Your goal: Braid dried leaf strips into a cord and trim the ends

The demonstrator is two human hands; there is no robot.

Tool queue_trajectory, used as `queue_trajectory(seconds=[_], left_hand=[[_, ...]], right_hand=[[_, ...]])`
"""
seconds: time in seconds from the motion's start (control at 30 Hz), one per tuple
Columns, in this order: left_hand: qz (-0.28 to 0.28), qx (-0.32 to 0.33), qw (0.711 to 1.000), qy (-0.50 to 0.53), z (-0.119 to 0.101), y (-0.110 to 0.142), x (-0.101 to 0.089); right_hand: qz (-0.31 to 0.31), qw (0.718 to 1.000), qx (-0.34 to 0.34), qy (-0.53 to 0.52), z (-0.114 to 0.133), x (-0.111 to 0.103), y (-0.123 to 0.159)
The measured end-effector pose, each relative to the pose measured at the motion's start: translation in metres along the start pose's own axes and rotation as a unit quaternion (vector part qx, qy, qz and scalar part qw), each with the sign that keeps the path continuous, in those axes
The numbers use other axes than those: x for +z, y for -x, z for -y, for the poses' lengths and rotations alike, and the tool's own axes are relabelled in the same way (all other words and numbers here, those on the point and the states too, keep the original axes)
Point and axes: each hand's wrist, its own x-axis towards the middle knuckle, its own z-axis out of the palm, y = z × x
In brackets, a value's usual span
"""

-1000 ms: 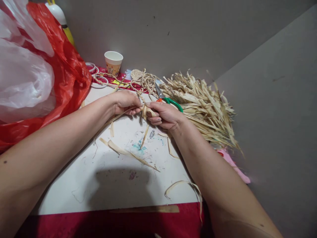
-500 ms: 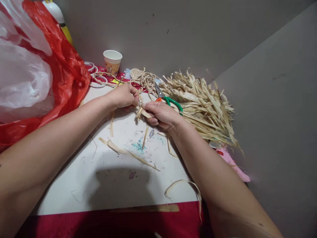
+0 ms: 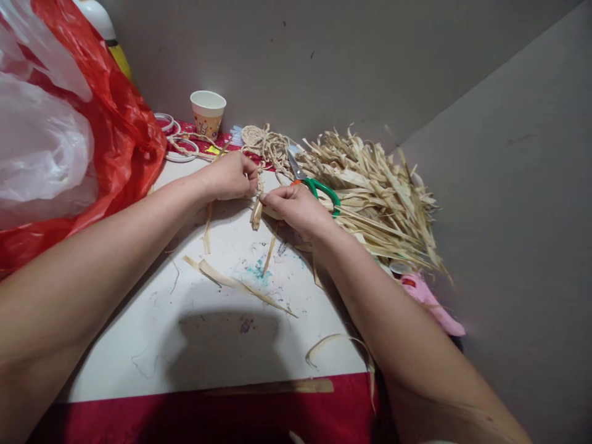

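Note:
My left hand (image 3: 232, 176) is closed in a pinch at the left side of a thin braided cord (image 3: 260, 179) of dried, straw-coloured leaf strips. From the other side, my right hand (image 3: 298, 208) pinches the same cord just below, thumb and forefinger together. A short, flat loose end (image 3: 256, 218) hangs beneath the fingertips. Beyond the hands lies a coil of finished braid (image 3: 263, 142), tied round its middle. Scissors (image 3: 327, 194) with green and orange handles rest just behind my right hand, partly covered by it. The exact grip points are hidden by the fingers.
A large heap of dried leaf strips (image 3: 370, 185) lies at the right by the wall. A paper cup (image 3: 208, 117) and white rings (image 3: 182, 150) stand at the back left. A red and white plastic bag (image 3: 124, 129) fills the left. Loose strips (image 3: 240, 287) litter the white board (image 3: 139, 333).
My right hand has turned, its fingers now curled under out of sight. The loose end, earlier splayed across the right fingers, now hangs straight down. My left hand stays nearly in place.

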Motion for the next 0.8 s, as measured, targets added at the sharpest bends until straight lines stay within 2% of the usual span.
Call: queue_trajectory(seconds=[0.07,0.13,0.33,0.5,0.67,0.8], left_hand=[[-0.002,-0.001,1.000,-0.009,-0.001,0.000,0.000],[0.000,-0.005,1.000,-0.014,-0.001,0.000,0.000],[0.001,0.001,0.999,-0.045,0.002,-0.002,0.004],[-0.014,0.002,0.999,-0.053,-0.004,0.002,0.006],[-0.010,-0.043,0.999,-0.017,-0.017,0.009,0.004],[-0.009,-0.080,0.996,0.029,-0.029,0.013,0.001]], right_hand=[[-0.050,0.998,-0.023,0.006,0.002,0.003,0.002],[-0.063,0.997,-0.036,0.018,0.003,0.005,0.002],[-0.023,1.000,0.008,0.019,0.002,0.005,-0.003],[-0.046,0.999,0.023,0.007,0.007,0.007,-0.004],[-0.022,0.997,0.045,-0.053,0.012,0.003,-0.003],[0.030,0.991,0.033,-0.129,0.011,-0.003,-0.005]])
